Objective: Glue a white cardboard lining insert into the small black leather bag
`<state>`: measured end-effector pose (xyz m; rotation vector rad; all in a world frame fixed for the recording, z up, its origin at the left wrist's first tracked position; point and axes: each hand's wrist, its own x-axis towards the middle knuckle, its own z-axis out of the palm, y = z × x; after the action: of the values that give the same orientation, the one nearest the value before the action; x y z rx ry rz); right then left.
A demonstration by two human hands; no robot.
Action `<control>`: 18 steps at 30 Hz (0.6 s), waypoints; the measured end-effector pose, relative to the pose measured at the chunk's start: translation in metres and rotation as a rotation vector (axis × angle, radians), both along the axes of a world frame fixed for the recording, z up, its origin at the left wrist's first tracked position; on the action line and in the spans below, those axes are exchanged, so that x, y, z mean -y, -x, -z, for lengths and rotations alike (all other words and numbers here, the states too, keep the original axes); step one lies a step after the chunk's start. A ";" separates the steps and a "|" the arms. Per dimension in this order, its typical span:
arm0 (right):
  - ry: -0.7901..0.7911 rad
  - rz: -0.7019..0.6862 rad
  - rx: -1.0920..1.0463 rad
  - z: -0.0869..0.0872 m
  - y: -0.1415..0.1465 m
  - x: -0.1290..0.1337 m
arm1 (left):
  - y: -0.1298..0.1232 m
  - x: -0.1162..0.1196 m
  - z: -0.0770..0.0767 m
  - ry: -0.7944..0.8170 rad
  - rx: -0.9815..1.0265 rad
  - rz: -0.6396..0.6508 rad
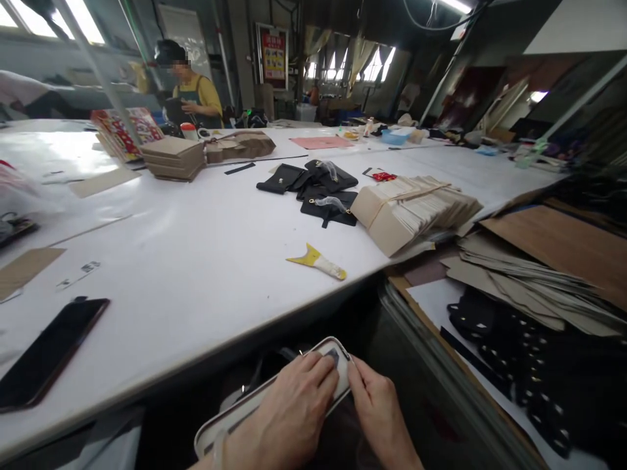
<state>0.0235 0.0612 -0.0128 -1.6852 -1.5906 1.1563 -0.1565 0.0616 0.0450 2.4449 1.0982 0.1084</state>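
Note:
Below the table's front edge lies a long, cream-coloured bag piece point(247, 410) with rounded corners and a dark edge, perhaps a bag still being made up. My left hand point(298, 398) lies across it, fingers bent and pressed onto its surface near a small dark patch. At the far right corner, my right hand point(376, 398) pinches the rim between thumb and fingers. The lower part of the piece is hidden under my left hand and forearm. On the table ahead, a yellow notched scraper-like tool point(318, 262) with a white-wrapped handle lies apart from both hands.
The white table point(196, 261) holds a phone point(51, 352), black pouches point(313, 186) with clear-wrapped gold hardware, a banded stack of card pieces point(416, 205) and a brown stack point(174, 156). Right: black studded pieces point(514, 372) and loose card sheets point(529, 274). A person point(196, 91) works across the table.

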 end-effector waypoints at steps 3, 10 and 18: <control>-0.009 -0.005 -0.017 0.000 -0.004 -0.001 | -0.001 -0.002 0.002 -0.002 0.000 -0.012; 0.219 0.181 -0.408 0.008 -0.014 -0.012 | -0.006 -0.004 0.005 -0.009 0.046 -0.077; 0.420 0.294 -0.907 0.014 0.002 -0.018 | -0.009 -0.004 0.012 -0.036 0.029 -0.081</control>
<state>0.0217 0.0794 -0.0270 -1.2361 -0.5510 1.8094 -0.1475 0.0654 0.0327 2.4234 1.1926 0.1899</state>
